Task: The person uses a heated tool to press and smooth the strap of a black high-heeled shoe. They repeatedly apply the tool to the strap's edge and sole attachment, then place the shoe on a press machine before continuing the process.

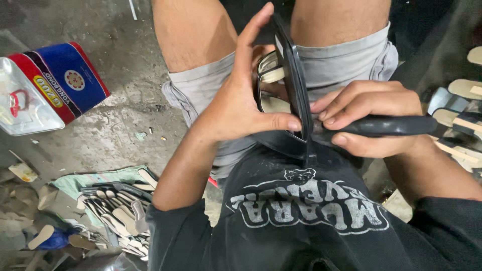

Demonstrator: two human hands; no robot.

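My left hand (240, 100) grips a black sandal (291, 80) held on edge over my lap, thumb pressed on its lower rim and fingers along the top. Its black strap and beige insole show between hand and sole. My right hand (374, 118) is closed around a black-handled tool (386, 125) whose tip meets the sandal's edge near my left thumb. Grey shorts and a black printed shirt lie beneath.
A red and blue metal tin (50, 85) lies on the concrete floor at the left. A pile of beige insoles and black straps (118, 211) sits at the lower left. More sandals (464, 120) are stacked at the right edge.
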